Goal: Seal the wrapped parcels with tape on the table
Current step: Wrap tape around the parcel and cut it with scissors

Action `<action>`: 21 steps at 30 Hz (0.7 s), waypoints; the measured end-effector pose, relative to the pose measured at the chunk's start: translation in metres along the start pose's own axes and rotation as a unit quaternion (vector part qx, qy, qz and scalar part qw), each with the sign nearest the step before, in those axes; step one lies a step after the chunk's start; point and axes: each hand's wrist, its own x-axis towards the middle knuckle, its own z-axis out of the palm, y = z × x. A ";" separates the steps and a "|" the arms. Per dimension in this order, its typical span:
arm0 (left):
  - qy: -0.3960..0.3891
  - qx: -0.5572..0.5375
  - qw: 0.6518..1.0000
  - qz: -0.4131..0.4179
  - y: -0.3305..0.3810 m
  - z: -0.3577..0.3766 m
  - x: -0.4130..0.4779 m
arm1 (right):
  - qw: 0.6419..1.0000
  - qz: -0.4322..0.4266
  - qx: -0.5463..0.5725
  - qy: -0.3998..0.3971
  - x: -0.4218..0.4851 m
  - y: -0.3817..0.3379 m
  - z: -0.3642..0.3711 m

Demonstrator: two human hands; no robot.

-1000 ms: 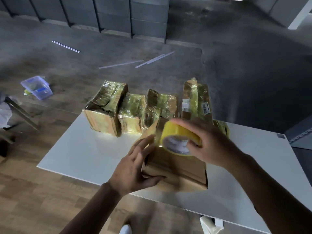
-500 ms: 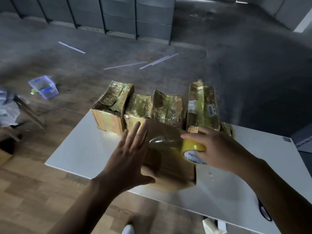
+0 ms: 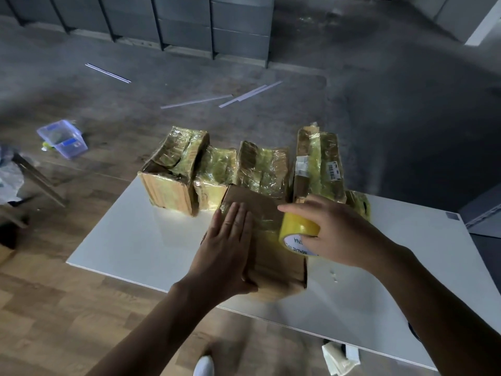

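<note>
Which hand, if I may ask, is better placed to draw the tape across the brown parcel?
The right hand: it grips the yellow tape roll; the left hand lies flat on the brown parcel, steadying it.

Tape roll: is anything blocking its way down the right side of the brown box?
Nothing visible does. The right hand grips the tape roll over the box, at its right edge, bare table beside it. The left hand lies flat on the box top, left of the roll; taped parcels stand behind.

Bare tabletop (image 3: 130,240) lies open left of the box (image 3: 273,256); a row of wrapped parcels (image 3: 260,166) blocks the far edge
</note>
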 end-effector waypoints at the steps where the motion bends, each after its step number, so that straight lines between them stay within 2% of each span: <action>1: 0.000 -0.006 1.000 -0.003 -0.005 0.001 -0.001 | 1.000 -0.011 0.011 -0.004 -0.002 0.002 0.001; 6: -0.002 -0.028 1.000 0.005 -0.024 0.008 -0.012 | 0.999 -0.016 0.048 -0.002 -0.015 0.015 0.000; 9: 0.004 -0.040 0.999 0.011 -0.027 0.010 -0.014 | 1.000 -0.016 -0.004 -0.010 -0.016 0.015 -0.003; 14: -0.002 -0.041 0.999 -0.003 -0.035 0.015 -0.014 | 0.989 0.013 -0.127 -0.074 -0.015 0.016 -0.006; 21: -0.009 0.003 1.000 -0.001 -0.034 0.015 -0.014 | 0.987 0.032 -0.119 -0.100 -0.011 0.022 0.017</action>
